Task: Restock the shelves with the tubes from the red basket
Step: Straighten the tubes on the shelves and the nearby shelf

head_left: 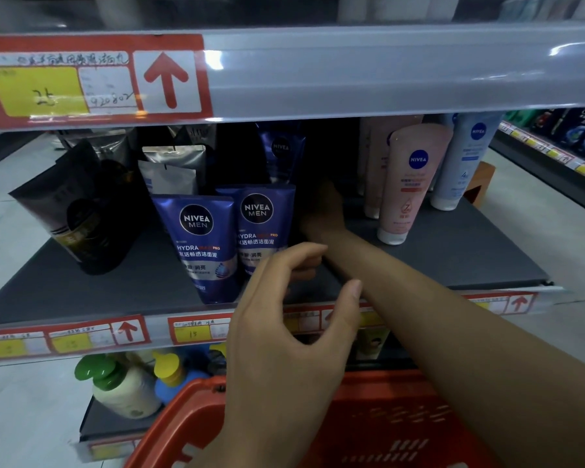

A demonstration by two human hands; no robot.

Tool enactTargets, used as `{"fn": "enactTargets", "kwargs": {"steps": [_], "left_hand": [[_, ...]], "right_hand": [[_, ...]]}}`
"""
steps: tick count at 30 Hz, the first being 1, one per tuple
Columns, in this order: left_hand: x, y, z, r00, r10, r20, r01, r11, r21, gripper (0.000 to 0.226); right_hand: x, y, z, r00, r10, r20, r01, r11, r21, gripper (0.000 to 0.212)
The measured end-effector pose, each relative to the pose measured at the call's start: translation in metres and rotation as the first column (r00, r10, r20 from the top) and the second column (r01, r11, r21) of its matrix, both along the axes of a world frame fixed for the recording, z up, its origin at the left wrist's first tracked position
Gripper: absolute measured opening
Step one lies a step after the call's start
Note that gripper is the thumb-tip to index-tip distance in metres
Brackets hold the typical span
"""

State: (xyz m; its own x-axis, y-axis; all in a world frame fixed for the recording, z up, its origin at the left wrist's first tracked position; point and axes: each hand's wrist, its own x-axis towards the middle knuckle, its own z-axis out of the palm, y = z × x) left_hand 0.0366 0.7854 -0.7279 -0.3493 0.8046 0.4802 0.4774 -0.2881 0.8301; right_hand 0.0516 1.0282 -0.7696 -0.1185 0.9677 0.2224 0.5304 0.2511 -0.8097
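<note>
Three blue tubes [203,238] are standing near the middle of the shelf [453,251]. Two pink tubes [409,184] and one white tube [466,157] are leaning at 2 o'clock. One red basket [368,423] is sitting at 6 o'clock. Two hands are showing, the left hand [294,319] and the right hand [325,211].

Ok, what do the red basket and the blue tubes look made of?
The basket looks like moulded plastic, fairly matte, given its slotted wall. The blue tubes are probably soft plastic with glossy print; their faces show faint sheen.
</note>
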Motion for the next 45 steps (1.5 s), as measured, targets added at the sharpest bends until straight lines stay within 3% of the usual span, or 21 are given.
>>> {"fn": "enactTargets", "kwargs": {"steps": [10,15,19,23,29,33,38,45], "left_hand": [[-0.005,-0.002,-0.003,1.0,0.0,0.024,0.002,0.999,-0.049,0.033],[-0.005,-0.005,-0.002,0.998,0.027,0.054,-0.023,0.998,-0.067,0.031],[-0.008,-0.013,0.0,0.997,0.051,0.065,-0.047,0.996,-0.072,0.028],[-0.016,-0.018,0.005,0.991,0.095,0.091,-0.091,0.995,-0.044,0.025],[-0.057,-0.019,0.007,0.957,0.271,0.105,-0.268,0.963,-0.038,0.028],[-0.083,-0.016,-0.004,0.929,0.368,0.034,-0.359,0.92,-0.156,0.047],[-0.097,-0.011,-0.01,0.934,0.346,-0.094,-0.358,0.893,-0.272,0.055],[-0.095,0.002,-0.008,0.842,0.335,-0.422,-0.478,0.827,-0.296,0.043]], "right_hand": [[0.008,-0.002,0.012,0.987,0.004,0.159,-0.004,1.0,-0.004,0.024],[0.026,-0.027,0.015,0.999,0.038,-0.013,-0.038,0.999,-0.003,0.021],[0.054,-0.061,0.025,0.987,0.089,-0.134,-0.092,0.996,-0.015,0.056],[0.072,-0.09,0.029,0.96,0.098,-0.262,-0.119,0.991,-0.064,0.064],[0.074,-0.124,0.033,0.948,0.164,-0.272,-0.203,0.972,-0.121,0.063],[0.055,-0.139,0.035,0.945,0.238,-0.224,-0.285,0.936,-0.209,0.081],[0.039,-0.146,0.031,0.961,0.215,-0.175,-0.24,0.96,-0.141,0.048],[0.042,-0.144,0.033,0.99,0.14,0.018,-0.139,0.99,-0.032,0.033]]}}
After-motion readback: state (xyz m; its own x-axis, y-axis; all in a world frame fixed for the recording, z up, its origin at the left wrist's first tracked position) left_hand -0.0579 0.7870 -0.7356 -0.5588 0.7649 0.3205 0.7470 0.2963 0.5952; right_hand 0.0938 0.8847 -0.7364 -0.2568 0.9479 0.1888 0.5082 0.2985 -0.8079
